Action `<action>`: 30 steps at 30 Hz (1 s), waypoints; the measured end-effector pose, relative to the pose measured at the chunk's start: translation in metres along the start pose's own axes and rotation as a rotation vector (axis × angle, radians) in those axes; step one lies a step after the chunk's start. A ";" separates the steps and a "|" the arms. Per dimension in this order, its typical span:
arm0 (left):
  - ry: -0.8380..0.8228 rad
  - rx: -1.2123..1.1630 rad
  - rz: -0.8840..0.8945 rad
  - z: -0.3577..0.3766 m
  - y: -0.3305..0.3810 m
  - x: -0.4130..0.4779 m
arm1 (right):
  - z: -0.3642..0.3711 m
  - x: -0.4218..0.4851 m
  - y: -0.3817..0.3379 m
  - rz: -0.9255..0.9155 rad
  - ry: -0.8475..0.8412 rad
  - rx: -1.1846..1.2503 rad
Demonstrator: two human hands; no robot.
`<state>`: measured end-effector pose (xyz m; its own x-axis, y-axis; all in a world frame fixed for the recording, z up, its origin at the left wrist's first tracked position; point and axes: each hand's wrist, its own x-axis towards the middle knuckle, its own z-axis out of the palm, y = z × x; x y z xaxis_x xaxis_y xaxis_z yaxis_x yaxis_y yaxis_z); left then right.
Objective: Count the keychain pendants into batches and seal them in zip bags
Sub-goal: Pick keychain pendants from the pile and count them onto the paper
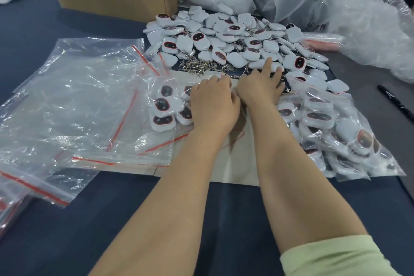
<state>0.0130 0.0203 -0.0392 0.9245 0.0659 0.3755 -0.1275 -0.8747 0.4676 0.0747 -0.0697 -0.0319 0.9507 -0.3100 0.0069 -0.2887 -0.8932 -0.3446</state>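
Pendants (234, 29) touch right hand (259, 88); left hand (212, 107) grips zip bag (164, 105).

Resting left hand (212, 107) on part-filled zip bag (165, 105), touching loose pendants (235, 38) with straight fingers (267, 64) of right hand (257, 89). Got empty bags (78, 101) left on bench (44, 29), filled bags (331, 132) right, carton (107, 0) behind.
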 end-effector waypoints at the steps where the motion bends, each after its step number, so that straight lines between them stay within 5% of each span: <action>1: 0.000 0.001 0.000 0.000 0.000 0.000 | 0.001 0.002 0.000 0.009 -0.003 -0.006; 9: -0.010 0.023 -0.005 0.002 0.000 0.001 | 0.003 -0.005 0.005 -0.051 0.268 0.150; 18: -0.005 0.013 -0.011 0.001 0.000 0.000 | 0.000 -0.006 0.002 -0.022 0.084 0.063; 25: -0.010 -0.008 -0.009 0.000 0.000 0.000 | -0.002 -0.010 0.005 -0.010 0.252 0.247; 30: -0.014 -0.014 -0.004 0.000 0.000 -0.001 | -0.001 -0.009 0.004 0.034 0.202 0.177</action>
<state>0.0120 0.0204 -0.0392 0.9300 0.0628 0.3621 -0.1283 -0.8678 0.4801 0.0646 -0.0710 -0.0326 0.8940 -0.4132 0.1735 -0.2789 -0.8159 -0.5064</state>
